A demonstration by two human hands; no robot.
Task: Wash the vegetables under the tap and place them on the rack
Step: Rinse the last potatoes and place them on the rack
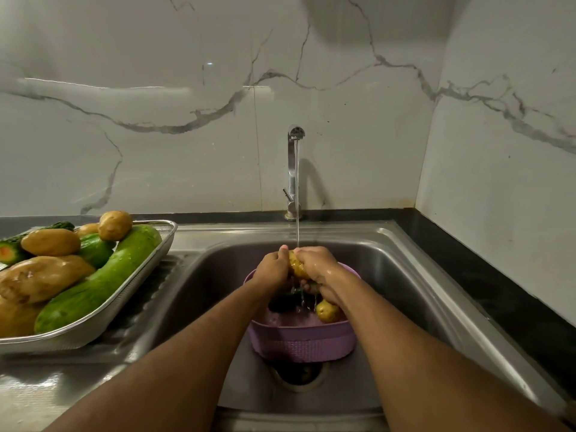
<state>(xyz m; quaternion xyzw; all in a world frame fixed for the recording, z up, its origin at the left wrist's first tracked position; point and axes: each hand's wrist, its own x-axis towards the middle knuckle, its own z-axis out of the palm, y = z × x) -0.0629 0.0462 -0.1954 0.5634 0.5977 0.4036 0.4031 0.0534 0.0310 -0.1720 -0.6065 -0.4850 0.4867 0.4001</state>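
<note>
Now | both hands' fingers — left hand (271, 269), right hand (318, 267) — clasp wet yellow-brown potato (296, 267) under chrome tap (294, 169) | risk: slippery skin, could drop into purple plastic basket (304, 341)

Count on inspection: one tap (295, 169), one sink (402, 275), one purple basket (304, 341), one metal rack (124, 304). On the rack, at least five potatoes (51, 242) show, two large pale green cucumbers (103, 282) and two darker green vegetables (11, 249). One potato in hand (297, 267) sits under the water; one potato in the basket (327, 311) lies beside some dark green vegetables, number indeterminate.
</note>
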